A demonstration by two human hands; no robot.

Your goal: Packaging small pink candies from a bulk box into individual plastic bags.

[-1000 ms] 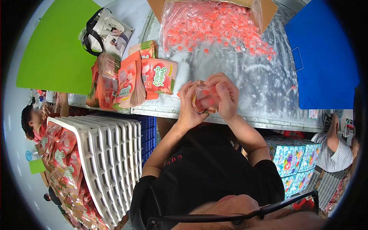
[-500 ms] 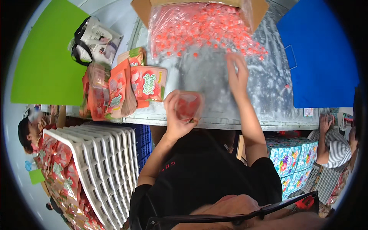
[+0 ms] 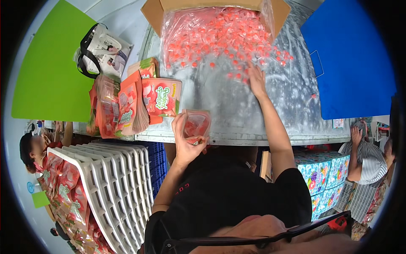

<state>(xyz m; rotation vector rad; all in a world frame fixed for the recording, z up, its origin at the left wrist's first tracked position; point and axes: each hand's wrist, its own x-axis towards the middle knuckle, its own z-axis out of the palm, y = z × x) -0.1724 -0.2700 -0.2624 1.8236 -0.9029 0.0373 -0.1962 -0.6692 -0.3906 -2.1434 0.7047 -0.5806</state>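
My left hand (image 3: 185, 142) is closed around a red-and-pink candy pouch (image 3: 197, 125) at the table's front edge. The pouch's mouth gapes toward me, and its inside looks red. Farther forward and to the right, my right hand (image 3: 256, 81) reaches over the metal table with its fingers stretched out. Small wrapped red candies (image 3: 224, 40) spill toward it from a plastic-lined cardboard box (image 3: 281, 17). A few loose ones lie just left of my right fingertips. Whether those fingers touch any candy is blurred.
Flat printed pouches (image 3: 160, 98) lie stacked and fanned on the left, beside a white bag with black handles (image 3: 111, 51). A green panel (image 3: 50, 63) and a blue panel (image 3: 347, 63) flank the table. White crates (image 3: 114, 182) stand below left, patterned cartons (image 3: 323, 173) below right. Other people work at both sides.
My left hand has brought the pouch slightly left and nearer to me. My right hand has come a little nearer and left, and several candies now lie closer on the table.
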